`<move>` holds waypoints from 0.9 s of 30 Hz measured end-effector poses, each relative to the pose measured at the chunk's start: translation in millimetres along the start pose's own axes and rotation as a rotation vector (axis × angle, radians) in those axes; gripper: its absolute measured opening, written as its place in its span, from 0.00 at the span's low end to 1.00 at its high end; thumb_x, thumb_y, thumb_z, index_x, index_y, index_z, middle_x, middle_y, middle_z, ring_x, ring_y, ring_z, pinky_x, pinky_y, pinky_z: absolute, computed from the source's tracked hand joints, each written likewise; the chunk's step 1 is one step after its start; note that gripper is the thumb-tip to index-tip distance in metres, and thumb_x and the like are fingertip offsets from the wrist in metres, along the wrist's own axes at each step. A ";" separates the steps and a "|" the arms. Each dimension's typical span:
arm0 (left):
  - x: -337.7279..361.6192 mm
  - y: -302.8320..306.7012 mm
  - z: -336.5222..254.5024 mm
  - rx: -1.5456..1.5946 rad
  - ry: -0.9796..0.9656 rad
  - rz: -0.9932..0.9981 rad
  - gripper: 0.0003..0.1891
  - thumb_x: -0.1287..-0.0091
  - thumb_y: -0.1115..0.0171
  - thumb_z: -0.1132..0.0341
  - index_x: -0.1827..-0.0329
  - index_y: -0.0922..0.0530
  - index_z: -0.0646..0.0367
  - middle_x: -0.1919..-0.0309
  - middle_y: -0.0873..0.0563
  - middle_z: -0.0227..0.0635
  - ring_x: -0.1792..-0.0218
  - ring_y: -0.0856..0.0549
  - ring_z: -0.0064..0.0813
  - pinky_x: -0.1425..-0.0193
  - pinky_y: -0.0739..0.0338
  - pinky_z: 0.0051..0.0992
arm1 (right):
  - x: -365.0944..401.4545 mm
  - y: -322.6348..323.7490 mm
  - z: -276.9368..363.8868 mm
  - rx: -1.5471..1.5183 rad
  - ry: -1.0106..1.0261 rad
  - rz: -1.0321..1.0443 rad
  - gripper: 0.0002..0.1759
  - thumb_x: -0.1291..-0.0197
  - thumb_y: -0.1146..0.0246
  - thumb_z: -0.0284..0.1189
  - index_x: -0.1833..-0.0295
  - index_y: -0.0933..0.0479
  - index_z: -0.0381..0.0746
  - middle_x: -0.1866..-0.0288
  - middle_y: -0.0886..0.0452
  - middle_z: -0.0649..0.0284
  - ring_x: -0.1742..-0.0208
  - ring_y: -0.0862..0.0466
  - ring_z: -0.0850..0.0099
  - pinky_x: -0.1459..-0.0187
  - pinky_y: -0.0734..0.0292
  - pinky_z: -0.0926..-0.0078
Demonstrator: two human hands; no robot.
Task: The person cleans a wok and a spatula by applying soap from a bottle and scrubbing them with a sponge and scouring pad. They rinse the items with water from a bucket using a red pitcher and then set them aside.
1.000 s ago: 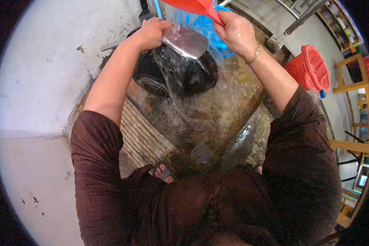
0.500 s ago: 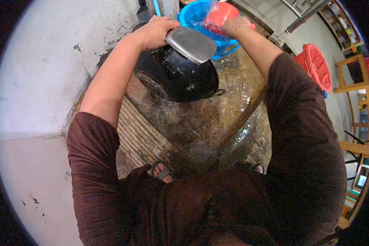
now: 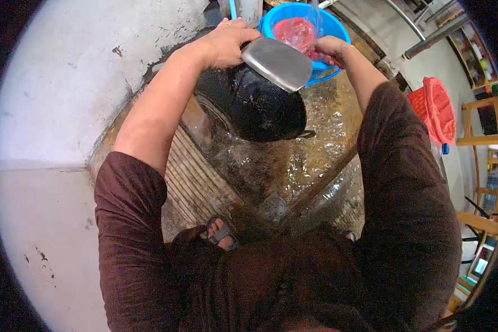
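Observation:
My left hand [image 3: 227,44] is closed on a wok spatula, whose broad grey metal blade [image 3: 278,62] points right. Beneath the blade a black wok [image 3: 265,110] lies tipped over on the wet floor, its dark outer side up. My right hand [image 3: 332,51] grips a red plastic dipper [image 3: 296,33] by its handle. The dipper is down in the water of a blue bucket [image 3: 271,21], just past the wok. A stream of water falls into the bucket beside the dipper.
A white wall [image 3: 55,110] stands close on my left. Wet floor [image 3: 321,127] with a ridged strip [image 3: 196,166] and a small drain cover [image 3: 273,207] lies before my feet. Off to the right are a red lined basket [image 3: 437,110] and wooden stools [image 3: 478,138].
The red dipper has gone down into the bucket's water with my right hand. My left hand still holds the spatula over the wok. The view has shifted slightly.

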State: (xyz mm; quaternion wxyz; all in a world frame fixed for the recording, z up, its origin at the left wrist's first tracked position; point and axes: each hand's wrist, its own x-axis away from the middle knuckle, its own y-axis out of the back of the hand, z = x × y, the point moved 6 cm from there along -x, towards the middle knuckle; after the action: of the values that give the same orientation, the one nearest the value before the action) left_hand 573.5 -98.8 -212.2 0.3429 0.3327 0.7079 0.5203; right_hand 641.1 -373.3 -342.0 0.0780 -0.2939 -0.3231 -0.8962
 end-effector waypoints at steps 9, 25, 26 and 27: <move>-17.4 -6.7 -0.9 -0.048 -0.067 0.036 0.17 0.48 0.42 0.66 0.54 0.22 0.52 0.58 0.22 0.43 0.49 0.26 0.45 0.41 0.36 0.38 | 85.3 -20.1 34.6 -0.590 0.343 -0.024 0.11 0.48 0.38 0.33 0.76 0.30 0.42 0.85 0.32 0.72 0.88 0.36 0.83 0.87 0.40 0.83; -14.3 -0.3 -3.4 0.196 0.001 0.026 0.16 0.48 0.39 0.64 0.56 0.20 0.55 0.62 0.16 0.46 0.57 0.18 0.43 0.51 0.26 0.34 | 144.3 -19.8 59.5 -0.053 0.841 -0.492 0.18 0.54 0.37 0.40 0.63 0.18 0.38 0.75 0.19 0.56 0.73 0.18 0.66 0.66 0.24 0.69; -12.8 0.4 -2.7 0.217 0.047 0.044 0.16 0.48 0.39 0.64 0.55 0.20 0.54 0.62 0.16 0.46 0.58 0.17 0.42 0.52 0.25 0.33 | 146.4 -18.0 57.6 -0.025 0.821 -0.503 0.18 0.54 0.37 0.40 0.63 0.18 0.38 0.75 0.19 0.55 0.72 0.18 0.65 0.66 0.24 0.69; -12.4 -0.4 -1.3 0.233 0.045 0.040 0.16 0.48 0.39 0.65 0.55 0.20 0.54 0.63 0.16 0.46 0.59 0.17 0.41 0.53 0.25 0.32 | 149.6 -16.1 55.5 0.003 0.800 -0.516 0.18 0.54 0.37 0.41 0.63 0.18 0.38 0.74 0.19 0.55 0.72 0.18 0.63 0.66 0.24 0.68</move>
State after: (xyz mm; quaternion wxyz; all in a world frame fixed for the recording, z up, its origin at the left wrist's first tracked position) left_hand 579.1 -109.8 -210.5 0.2754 0.3727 0.7641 0.4487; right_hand 540.3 -318.5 -229.9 -0.0282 0.1643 -0.3314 -0.9286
